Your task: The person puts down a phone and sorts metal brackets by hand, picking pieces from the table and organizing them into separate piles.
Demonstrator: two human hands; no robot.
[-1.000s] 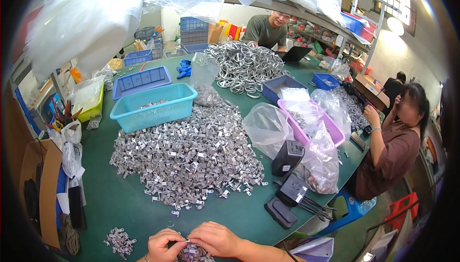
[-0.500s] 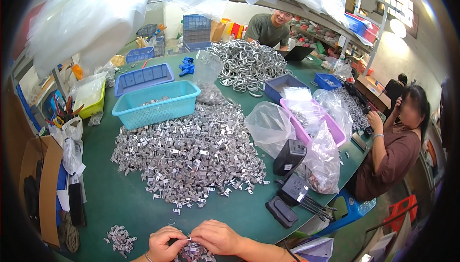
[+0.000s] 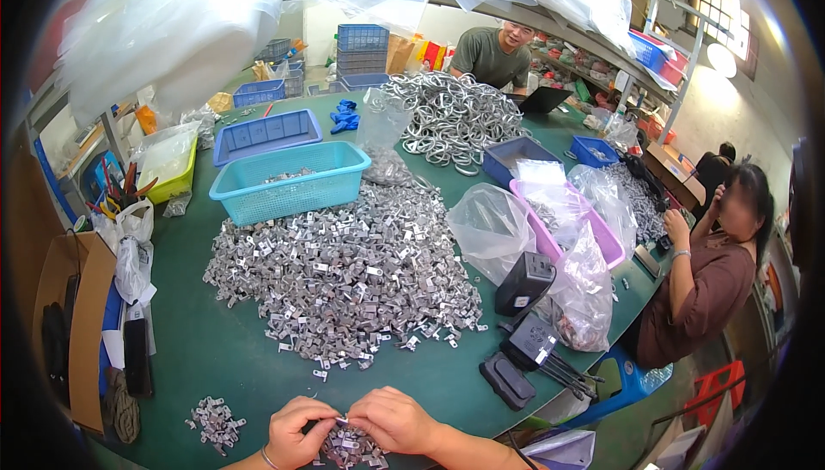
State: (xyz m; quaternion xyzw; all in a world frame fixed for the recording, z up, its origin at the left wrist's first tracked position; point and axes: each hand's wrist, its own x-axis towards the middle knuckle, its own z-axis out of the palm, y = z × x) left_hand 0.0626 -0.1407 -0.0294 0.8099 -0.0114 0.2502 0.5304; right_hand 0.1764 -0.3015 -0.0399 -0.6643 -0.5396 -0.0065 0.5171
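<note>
Near the front edge of the green table [image 3: 206, 341], my left hand [image 3: 295, 432] and my right hand [image 3: 394, 419] meet with their fingertips pinched. A small metal bracket [image 3: 342, 421] sits between the fingertips, partly covered by them; both hands seem to grip it. Below the hands lies a small heap of metal brackets [image 3: 354, 450]. Another little cluster of brackets [image 3: 216, 424] rests left of my left hand. Beyond the hands spreads a large pile of the same silvery brackets [image 3: 344, 272], some with a hole in a flat tab.
Behind the pile stand a turquoise basket [image 3: 288, 191] and a blue tray [image 3: 268, 137]. A heap of metal rings [image 3: 460, 118] lies farther back. Black power adapters [image 3: 528, 341] and a pink basket [image 3: 610, 251] are to the right. Two people are at the table, one far, one right.
The whole view has shifted slightly rightward in the picture. My hands stay together at the bracket, with only a slight change of finger position.
</note>
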